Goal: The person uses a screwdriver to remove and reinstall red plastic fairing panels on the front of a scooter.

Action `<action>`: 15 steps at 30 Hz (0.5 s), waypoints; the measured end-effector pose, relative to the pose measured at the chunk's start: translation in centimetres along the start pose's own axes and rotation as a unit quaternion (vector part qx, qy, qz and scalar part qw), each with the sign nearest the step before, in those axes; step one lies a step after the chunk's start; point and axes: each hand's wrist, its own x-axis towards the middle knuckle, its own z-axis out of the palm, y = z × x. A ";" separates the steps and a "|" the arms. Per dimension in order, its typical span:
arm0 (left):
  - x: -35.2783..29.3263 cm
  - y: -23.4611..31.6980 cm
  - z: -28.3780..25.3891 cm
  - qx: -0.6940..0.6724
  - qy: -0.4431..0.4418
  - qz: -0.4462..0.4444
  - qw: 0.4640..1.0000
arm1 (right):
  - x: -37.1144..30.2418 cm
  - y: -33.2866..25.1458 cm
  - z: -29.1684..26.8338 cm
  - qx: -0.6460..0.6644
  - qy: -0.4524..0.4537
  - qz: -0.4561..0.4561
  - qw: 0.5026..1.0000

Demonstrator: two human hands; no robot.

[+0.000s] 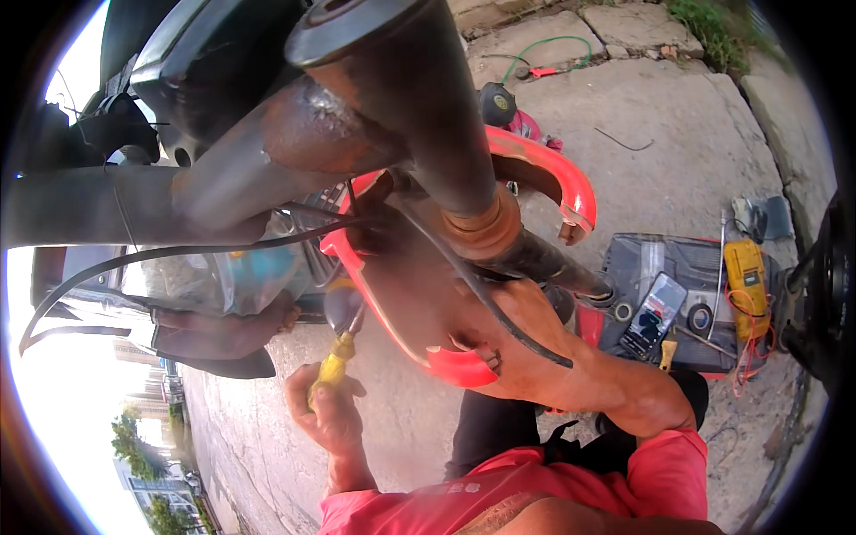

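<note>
My left hand [332, 417] is closed round the yellow handle of what looks like a screwdriver [333, 364], its metal end pointing up beside a red curved guard [580, 192]. The guard, chipped at its ends, curves around a thick dark steel tube [437, 116] with a rusty collar [483, 227]. My right forearm [571, 357] reaches in under the tube and behind a black cable [477, 283]. My right hand [481, 308] lies in blur and shade there, so its fingers cannot be made out. Another black cable [178, 252] bends away to the left.
At right on the concrete [660, 116] lies a dark case [624, 254] bearing a phone [654, 314], a tape roll [700, 316] and a yellow multimeter [747, 276] with red leads. A green wire [571, 38] with a red clip lies farther off. Black vehicle parts [209, 62] stand upper left.
</note>
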 end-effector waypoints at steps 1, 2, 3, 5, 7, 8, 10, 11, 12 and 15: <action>-0.1 -0.1 0.0 -0.009 -0.005 -0.001 1.000 | 0.0 -0.1 -0.2 -0.010 -0.004 -0.003 1.000; -0.1 -0.2 -0.3 -0.016 -0.009 -0.003 1.000 | 0.0 -0.5 -0.5 -0.006 -0.019 0.013 1.000; -0.2 -0.3 -0.6 -0.024 -0.013 -0.004 1.000 | 0.1 -0.8 -0.9 -0.003 -0.034 0.029 0.999; -0.2 -1.0 -1.0 -0.009 -0.016 0.007 1.000 | 0.3 -1.6 -1.8 0.017 -0.065 0.081 0.994; -0.2 -1.2 -0.8 0.000 -0.015 0.006 1.000 | 0.2 -1.9 -2.0 0.013 -0.064 0.103 0.993; -0.4 -1.1 -0.8 0.006 -0.008 0.000 1.000 | 0.2 -1.9 -1.9 0.015 -0.064 0.112 0.992; -0.5 -1.0 -0.8 0.011 -0.003 -0.005 1.000 | 0.1 -2.2 -1.8 0.023 -0.069 0.144 0.987; -0.5 -1.0 -0.9 0.010 -0.006 -0.004 1.000 | 0.2 -2.1 -1.7 0.013 -0.062 0.133 0.989; -0.5 -0.9 -0.9 0.010 -0.008 -0.003 1.000 | 0.2 -2.1 -1.6 0.002 -0.055 0.121 0.991; -0.7 -0.5 -0.4 -0.015 0.004 -0.017 1.000 | 0.2 -1.5 -1.1 -0.064 -0.027 0.033 0.997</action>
